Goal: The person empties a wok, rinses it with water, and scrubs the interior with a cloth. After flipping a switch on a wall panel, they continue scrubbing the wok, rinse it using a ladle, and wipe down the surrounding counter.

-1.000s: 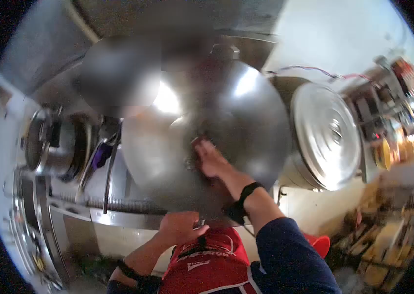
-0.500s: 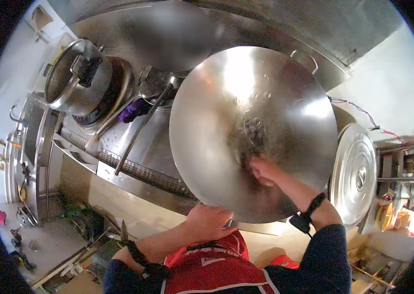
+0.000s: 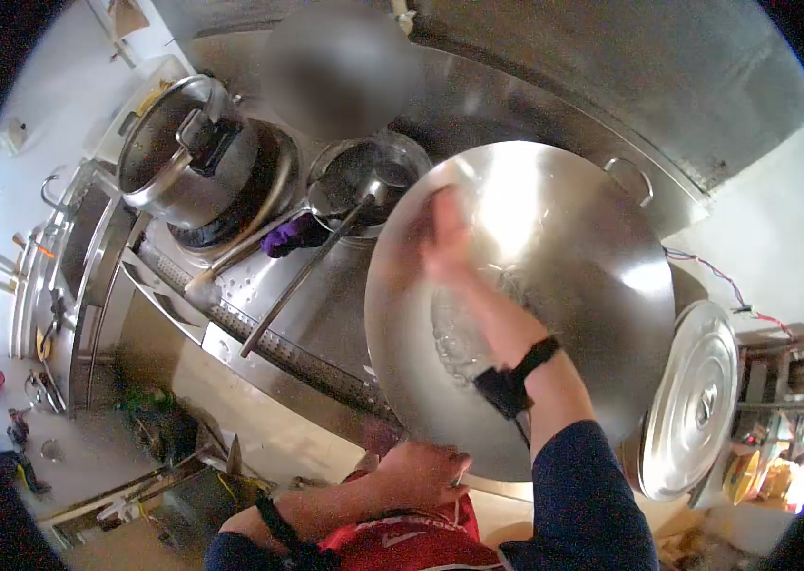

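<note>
A large steel wok [image 3: 602, 314] is tilted towards me, with a little water [image 3: 454, 343] in its bowl. My left hand [image 3: 426, 471] is closed at its near edge around a metal loop handle, part of which shows beside the fingers. Inside the wok, my right hand [image 3: 450, 247] is against or just above the far left wall. Motion smears its fingers, so I cannot make out whether they hold anything. The wok's second loop handle [image 3: 632, 181] sticks out at the far right.
Left of the wok, a long-handled ladle [image 3: 312, 271] rests in a round pan [image 3: 340, 186]. A purple cloth [image 3: 293, 236] lies beside it. Farther left stands a deep pot [image 3: 169, 181]. A round metal lid [image 3: 697, 404] leans at the right, near hanging wires [image 3: 711, 266].
My right hand has swept from the near part of the wok's bowl up to its far left wall. My left hand stays at the near edge. The view has shifted, moving the scene slightly right and down.
</note>
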`<state>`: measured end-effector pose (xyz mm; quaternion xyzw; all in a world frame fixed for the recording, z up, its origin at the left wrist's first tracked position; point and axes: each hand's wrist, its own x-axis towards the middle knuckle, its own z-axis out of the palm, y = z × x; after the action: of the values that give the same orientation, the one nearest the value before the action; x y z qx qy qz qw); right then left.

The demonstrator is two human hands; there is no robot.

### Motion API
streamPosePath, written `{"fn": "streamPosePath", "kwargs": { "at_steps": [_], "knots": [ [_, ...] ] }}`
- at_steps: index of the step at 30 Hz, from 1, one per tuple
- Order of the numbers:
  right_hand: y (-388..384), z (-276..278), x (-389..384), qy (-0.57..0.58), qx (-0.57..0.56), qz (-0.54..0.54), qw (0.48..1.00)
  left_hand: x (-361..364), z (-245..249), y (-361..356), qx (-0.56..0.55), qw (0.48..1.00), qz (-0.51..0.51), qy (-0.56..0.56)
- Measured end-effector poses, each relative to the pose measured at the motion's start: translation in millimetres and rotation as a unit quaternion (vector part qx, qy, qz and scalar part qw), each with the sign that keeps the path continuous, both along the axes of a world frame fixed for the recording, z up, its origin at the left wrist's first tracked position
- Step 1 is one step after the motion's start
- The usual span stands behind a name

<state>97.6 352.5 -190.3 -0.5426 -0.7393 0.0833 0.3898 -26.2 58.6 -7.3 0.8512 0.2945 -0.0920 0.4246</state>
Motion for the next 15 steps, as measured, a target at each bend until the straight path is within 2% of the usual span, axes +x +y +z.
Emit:
{"fn": "streamPosePath", "kwargs": {
  "at_steps": [1, 2, 3, 4, 5, 6, 7, 8, 9, 10, 11, 12, 13, 15],
  "knots": [
    [29, 15, 23, 0.004, -0.043, -0.035, 0.998, -1, -1, 0, 0.001, 1.000, 0.008, 0.004],
    [42, 42, 46, 0.064, -0.105, -0.047, 0.991, -2, 0, -3, 0.007, 0.999, 0.029, -0.036],
    [67, 8, 84, 0.008, -0.048, -0.124, 0.991, -4, 0, -6, 0.013, 0.996, 0.050, -0.077],
    [63, 10, 117, -0.097, -0.141, -0.171, 0.970, -8, -6, -8, 0.013, 0.995, 0.062, -0.072],
    [71, -18, 162, -0.178, -0.189, -0.215, 0.942, -11, -16, -12, 0.035, 0.979, 0.107, -0.173],
    [35, 39, 170, -0.152, -0.289, -0.226, 0.918, -19, -20, -19, 0.063, 0.949, 0.149, -0.270],
    [-4, 52, 185, -0.556, -0.307, -0.201, 0.746, -35, -14, -26, 0.067, 0.948, 0.173, -0.260],
    [-22, 59, 199, -0.439, -0.351, -0.178, 0.808, -58, -5, -31, 0.124, 0.914, 0.264, -0.281],
    [-47, 22, 249, -0.528, -0.303, -0.120, 0.784, -89, 6, -39, 0.184, 0.870, 0.349, -0.296],
    [-76, 23, 277, -0.409, -0.309, -0.066, 0.856, -125, 3, -49, 0.176, 0.871, 0.368, -0.275],
    [-100, 31, 303, -0.301, -0.361, 0.012, 0.883, -164, -12, -60, 0.167, 0.869, 0.387, -0.258],
    [-131, 46, 329, -0.283, -0.386, 0.011, 0.878, -209, -26, -80, 0.040, 0.853, 0.461, -0.242],
    [-150, 67, 330, -0.298, -0.398, -0.004, 0.868, -257, -44, -109, -0.087, 0.815, 0.524, -0.231],
    [-187, 118, 344, -0.321, -0.410, -0.048, 0.853, -363, -97, -169, -0.256, 0.625, 0.700, -0.230]
  ]
}}
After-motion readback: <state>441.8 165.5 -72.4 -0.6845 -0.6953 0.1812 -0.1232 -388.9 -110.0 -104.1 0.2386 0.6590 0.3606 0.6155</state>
